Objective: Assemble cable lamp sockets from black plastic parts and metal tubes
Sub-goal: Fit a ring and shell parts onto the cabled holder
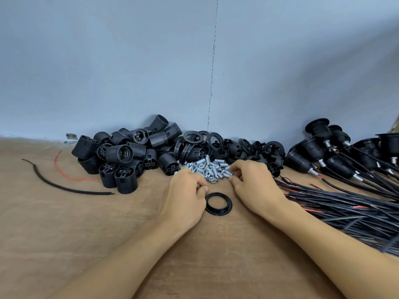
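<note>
A pile of small metal tubes [208, 167] lies on the wooden table in front of me. My right hand [252, 182] reaches into its right edge and pinches one metal tube [229, 173] between thumb and fingers. My left hand [185, 190] rests at the pile's near left edge with fingers curled; whether it holds anything is hidden. A black plastic ring [218, 203] lies flat on the table between my hands. Black threaded socket bodies [121, 156] are heaped at the left, and black rings and caps [216, 143] behind the tubes.
Finished sockets with black cables [336, 160] are stacked at the right, their wires [345, 208] fanning across the table. A loose black cable [64, 187] and a red wire [64, 173] lie at the left. A blue wall [194, 72] stands behind.
</note>
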Motion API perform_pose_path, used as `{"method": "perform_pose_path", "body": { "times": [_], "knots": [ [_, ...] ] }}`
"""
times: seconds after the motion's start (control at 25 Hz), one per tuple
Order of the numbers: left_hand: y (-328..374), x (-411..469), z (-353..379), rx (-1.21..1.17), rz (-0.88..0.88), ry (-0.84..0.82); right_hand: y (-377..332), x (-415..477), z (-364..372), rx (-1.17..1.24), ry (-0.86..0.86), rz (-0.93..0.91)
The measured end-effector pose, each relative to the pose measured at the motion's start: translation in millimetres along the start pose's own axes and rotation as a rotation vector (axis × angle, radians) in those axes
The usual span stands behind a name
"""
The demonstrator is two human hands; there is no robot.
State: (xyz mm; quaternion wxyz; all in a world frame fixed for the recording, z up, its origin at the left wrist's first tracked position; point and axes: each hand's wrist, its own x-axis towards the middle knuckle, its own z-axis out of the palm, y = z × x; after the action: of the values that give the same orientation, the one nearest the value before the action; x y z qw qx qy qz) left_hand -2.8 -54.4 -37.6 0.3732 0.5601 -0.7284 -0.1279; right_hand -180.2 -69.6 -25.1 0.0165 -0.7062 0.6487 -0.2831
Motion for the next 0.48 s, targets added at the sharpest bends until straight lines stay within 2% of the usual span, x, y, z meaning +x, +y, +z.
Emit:
{"method": "perform_pose_path", "body": {
  "times": [0.16, 0.24, 0.36, 0.48],
  "knots": [
    [4.8, -5.3, -3.8, -0.143, 0.082, 0.108, -4.4, -3.8, -5.1, 0.16, 0.1, -0.03],
    [8.3, -8.4, -3.9, -0.259, 0.078, 0.192, -11.3, -13.5, -5.9, 0.291, 0.085, -0.046],
    [11.9, -8.7, -0.8, -0.518, -0.055, 0.218, -22.1, -26.8, -4.9, 0.498, -0.02, -0.033],
    [11.1, -7.8, 1.6, -0.734, -0.216, 0.21, -27.3, -29.3, -5.3, 0.618, -0.026, -0.041]
  ]
}}
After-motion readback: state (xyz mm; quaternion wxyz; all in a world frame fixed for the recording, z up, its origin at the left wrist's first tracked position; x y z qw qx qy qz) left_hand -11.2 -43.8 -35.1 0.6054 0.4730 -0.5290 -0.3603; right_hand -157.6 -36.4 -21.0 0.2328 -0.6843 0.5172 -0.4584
